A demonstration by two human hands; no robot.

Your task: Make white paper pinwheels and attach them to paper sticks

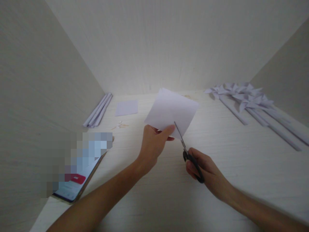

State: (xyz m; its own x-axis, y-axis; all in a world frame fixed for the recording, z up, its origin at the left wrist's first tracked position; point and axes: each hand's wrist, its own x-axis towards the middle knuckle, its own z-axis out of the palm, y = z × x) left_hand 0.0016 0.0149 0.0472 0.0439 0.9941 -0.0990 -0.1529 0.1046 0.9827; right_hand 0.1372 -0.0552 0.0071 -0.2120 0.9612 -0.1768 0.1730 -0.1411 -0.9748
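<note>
My left hand (154, 140) pinches the lower edge of a white square sheet of paper (172, 108), thumb on top and fingers underneath. The sheet is held tilted above the table, one corner pointing toward me. In my right hand (202, 167) is a pair of scissors (193, 166) with black handles. Their blades reach into the paper from its near corner, one blade lying over the sheet and pointing toward its middle. How far the paper is cut I cannot tell.
Several paper pinwheels (243, 93) with rolled paper sticks lie at the right. Rolled paper tubes (98, 111) rest against the left wall, beside another paper square (126, 107). A phone (77, 183), partly blurred out, leans at the left. Walls (154, 48) enclose the pale table (149, 196).
</note>
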